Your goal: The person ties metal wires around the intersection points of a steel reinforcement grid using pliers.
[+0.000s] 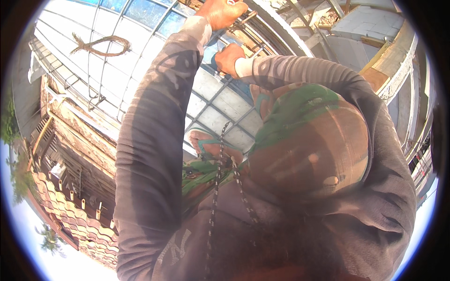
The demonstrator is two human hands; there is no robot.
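Observation:
At the top edge, my left hand [220, 13] is closed beside the thin bars of a rebar cage [258, 47]. Whatever it grips is hidden by the fingers. My right hand [228, 61] is closed just below it, over the rebar mesh [208, 104]. A dark blue piece [214, 62] shows at the side of this fist, perhaps a tool handle; its kind is not clear. To the left, a looped bundle of brown tie wire [101, 46] lies on the mesh above white panels.
My sandalled foot [201, 140] stands on the mesh, near my camouflage-clad knee [309, 140]. Wooden boards [389, 61] and grey panels lie at the upper right. A tiled roof [89, 229] and timber framing are lower down at the left.

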